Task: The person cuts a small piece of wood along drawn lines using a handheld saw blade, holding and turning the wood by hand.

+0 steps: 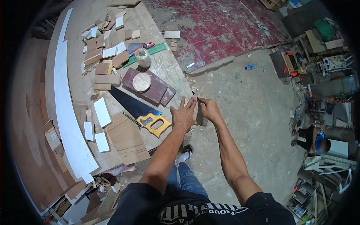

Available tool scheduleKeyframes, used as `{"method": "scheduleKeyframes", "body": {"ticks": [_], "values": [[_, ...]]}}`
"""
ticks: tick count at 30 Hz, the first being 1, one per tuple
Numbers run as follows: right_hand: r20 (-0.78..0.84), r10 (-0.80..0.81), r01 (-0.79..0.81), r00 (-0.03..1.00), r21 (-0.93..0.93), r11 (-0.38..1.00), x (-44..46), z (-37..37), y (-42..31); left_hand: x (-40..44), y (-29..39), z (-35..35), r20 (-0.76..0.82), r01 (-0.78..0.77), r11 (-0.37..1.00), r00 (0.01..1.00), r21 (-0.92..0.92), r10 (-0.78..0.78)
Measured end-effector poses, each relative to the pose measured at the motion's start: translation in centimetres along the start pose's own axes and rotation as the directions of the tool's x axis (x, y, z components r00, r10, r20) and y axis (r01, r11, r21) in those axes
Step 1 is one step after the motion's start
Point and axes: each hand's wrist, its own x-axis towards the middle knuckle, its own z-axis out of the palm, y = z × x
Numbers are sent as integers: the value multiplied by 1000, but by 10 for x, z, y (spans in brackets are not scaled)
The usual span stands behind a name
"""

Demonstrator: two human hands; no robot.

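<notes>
My left hand (183, 115) lies at the workbench's right edge, fingers stretched forward and slightly apart. Just right of it, my right hand (210, 110) is closed around a thin dark blade-like tool (198, 99), its tip by the left fingertips; the grip hides most of it. A handsaw (129, 102) with a yellow handle rests on the bench left of my left hand, a dark pencil (131, 119) alongside. Ahead of the saw, maroon boards (157, 88) carry a round wooden disc (141, 82). Whatever lies under my left palm is hidden.
Wood offcuts (101, 48) are scattered over the bench, near a cloudy jar (143, 58) and a green strip (150, 52). A long white board (65, 101) runs along the left. A plastic bottle (250, 67) lies on the floor; a person (317, 140) sits far right among clutter.
</notes>
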Motion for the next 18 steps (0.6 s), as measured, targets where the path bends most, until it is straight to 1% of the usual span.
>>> {"method": "scheduleKeyframes", "body": {"ticks": [1, 2, 4, 5, 6, 8, 10, 12, 13, 14, 16, 17, 18], "values": [[44, 7, -7, 999, -6, 1000, 5, -2, -2, 2, 0, -1, -10, 5, 1000, 1000, -12, -5], [45, 8, -8, 999, -3, 1000, -2, -4, -2, 1, 2, -1, -7, 6, 1000, 1000, -10, -6], [-47, -62, 62, 997, -2, 998, -7, -4, -3, 4, 1, -5, 6, 3, 1000, 1000, 13, -3], [-42, -47, 48, 998, 10, 999, -5, -2, -3, 2, 1, -3, 25, 1, 1000, 1000, 19, -1], [-33, -26, 27, 999, 15, 1000, -9, 3, -3, -4, 1, 1, 47, -7, 1000, 999, 16, 6], [68, 51, -48, 996, -48, 998, 7, -3, -7, -1, 2, -3, -15, -3, 1000, 1000, -10, 3], [71, 31, -29, 997, -24, 999, 1, -5, -5, -1, 2, -1, -16, 1, 1000, 1000, -6, -1], [29, -21, 22, 999, -9, 1000, -10, -7, -4, 3, 2, 1, 6, 13, 999, 1000, 32, -14], [-71, -43, 45, 997, 30, 999, -15, -1, -6, 0, 1, -3, 21, 6, 999, 1000, 33, -6], [-77, -47, 49, 996, 24, 999, -10, 2, -8, 0, 2, -4, 12, 3, 1000, 1000, 31, -3], [-3, 38, -38, 999, -17, 999, 2, 5, -9, 0, 3, -4, 15, 11, 1000, 1000, 16, -11], [39, 79, -79, 996, -9, 997, 1, 3, -9, 2, 3, -3, 38, 19, 1000, 999, 6, -20], [35, 67, -67, 997, -6, 998, -7, 2, -9, 1, 2, -5, 28, 25, 1000, 999, 11, -25]]}}
